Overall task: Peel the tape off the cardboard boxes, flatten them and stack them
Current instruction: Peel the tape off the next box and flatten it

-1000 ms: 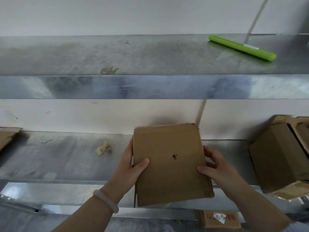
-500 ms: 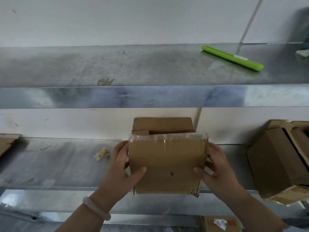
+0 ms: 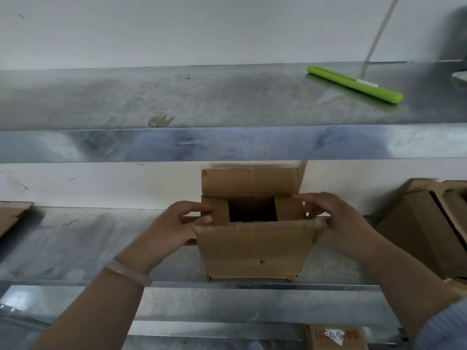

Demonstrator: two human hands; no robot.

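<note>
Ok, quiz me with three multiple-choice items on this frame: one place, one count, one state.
1. Where does the green tool lie?
A) on the upper shelf
B) on the lower shelf
C) on the floor

2. How many hands hold the box?
A) none
B) one
C) two

3. The top of the box is:
A) taped shut
B) open, flaps apart
C) pressed flat

Answers:
1 A: the tool rests on the upper shelf, toward the right.
2 C: the left hand and the right hand each hold a top corner.
3 B: the far flap stands up and the dark inside shows.
</note>
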